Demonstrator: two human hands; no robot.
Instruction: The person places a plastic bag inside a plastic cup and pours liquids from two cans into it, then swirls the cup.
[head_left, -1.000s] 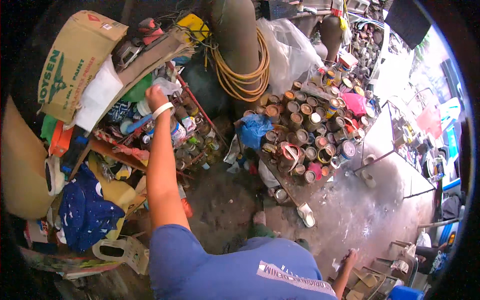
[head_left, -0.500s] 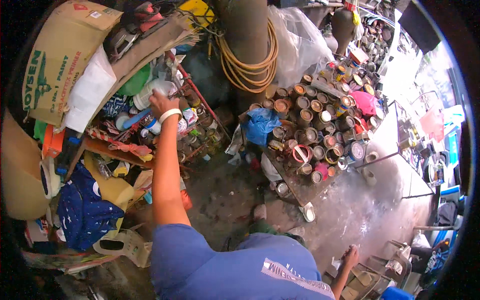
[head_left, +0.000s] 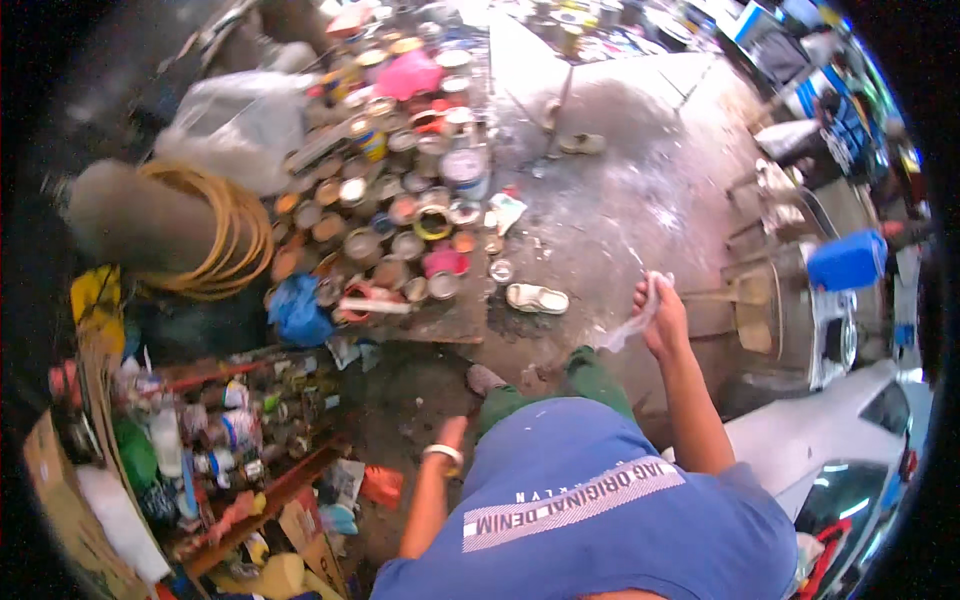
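My right hand [head_left: 664, 318] is raised over the floor on the right, its fingers closed on a thin, whitish see-through plastic strip [head_left: 630, 328] that trails down to the left. My left hand [head_left: 450, 436] hangs low beside my body, a white band at its wrist. Blur smears its fingers, and nothing held shows there. Nearest to it, at floor level, is an orange-red piece [head_left: 381, 486] by the cluttered shelf [head_left: 285, 490].
A low table [head_left: 455, 325] crowded with paint cans stands ahead to the left, with a blue plastic bag [head_left: 300, 310] at its edge. A coiled hose [head_left: 235, 245] hangs on a post. Sandals [head_left: 538, 298] lie on the floor. At the right are a chair [head_left: 755, 315] and a silver car [head_left: 830, 430].
My view has swung to the right. My left hand has left the white container on the shelf and dropped to my side. My right hand has come up into fuller view.
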